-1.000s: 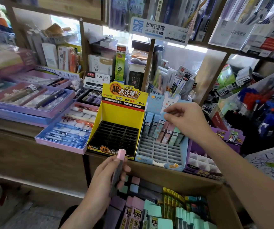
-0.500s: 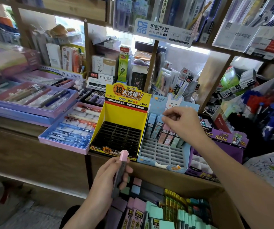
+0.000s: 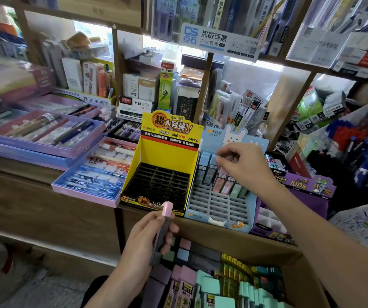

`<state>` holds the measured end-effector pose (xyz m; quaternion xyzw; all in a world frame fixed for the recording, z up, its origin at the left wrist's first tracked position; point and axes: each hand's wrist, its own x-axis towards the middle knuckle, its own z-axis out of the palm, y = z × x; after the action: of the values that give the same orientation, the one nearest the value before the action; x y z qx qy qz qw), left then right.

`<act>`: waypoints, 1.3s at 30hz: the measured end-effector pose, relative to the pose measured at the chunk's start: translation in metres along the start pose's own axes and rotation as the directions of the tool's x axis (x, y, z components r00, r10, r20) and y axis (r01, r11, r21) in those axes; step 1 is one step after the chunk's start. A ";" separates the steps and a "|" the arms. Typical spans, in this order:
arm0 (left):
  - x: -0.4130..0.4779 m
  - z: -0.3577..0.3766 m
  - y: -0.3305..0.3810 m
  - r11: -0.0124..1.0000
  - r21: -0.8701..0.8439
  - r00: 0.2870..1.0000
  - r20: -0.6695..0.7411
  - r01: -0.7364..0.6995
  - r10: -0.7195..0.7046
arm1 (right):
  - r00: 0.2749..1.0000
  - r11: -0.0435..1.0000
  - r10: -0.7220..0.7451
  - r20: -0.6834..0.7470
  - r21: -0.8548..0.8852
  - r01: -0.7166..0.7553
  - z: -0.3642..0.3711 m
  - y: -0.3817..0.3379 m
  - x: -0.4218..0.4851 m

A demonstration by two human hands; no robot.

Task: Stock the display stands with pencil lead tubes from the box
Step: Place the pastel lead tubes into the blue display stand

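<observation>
Single head view, angled down, close to shelf [image 3: 45, 196]

Left hand [image 3: 142, 243], right hand [image 3: 246, 168]: fingers [image 3: 223, 160] curled

Across the middle of the frame runs a shelf [image 3: 34, 196] with two display stands side by side on it: the middle stand [image 3: 169, 152] and, touching its right side, the right stand [image 3: 221, 210]. Lead tubes [image 3: 207, 172] stand upright in the right stand's back rows. The right hand [image 3: 247, 167] is over them, fingertips at their tops. Pen trays [image 3: 89, 176] lie left of the middle stand, and a third stand [image 3: 307, 185] sits right of the pair. In front, at lower centre, the left hand [image 3: 140, 247] holds a single tube [image 3: 163, 232] upright. Below the shelf edge, at lower right, the box [image 3: 309, 276] holds packed tubes [image 3: 209, 285].
</observation>
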<state>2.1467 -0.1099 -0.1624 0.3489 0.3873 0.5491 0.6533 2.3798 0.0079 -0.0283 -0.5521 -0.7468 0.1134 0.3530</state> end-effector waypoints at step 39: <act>-0.005 0.028 0.020 0.943 0.316 0.994 0.065 -0.108 0.092 | 0.916 0.903 0.332 0.225 0.205 -0.377 -0.026 0.033 -0.175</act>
<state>2.1620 -0.1130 -0.1316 0.4825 0.4366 0.5027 0.5690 2.4458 -0.1439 -0.0984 -0.6185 -0.6431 0.3174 0.3209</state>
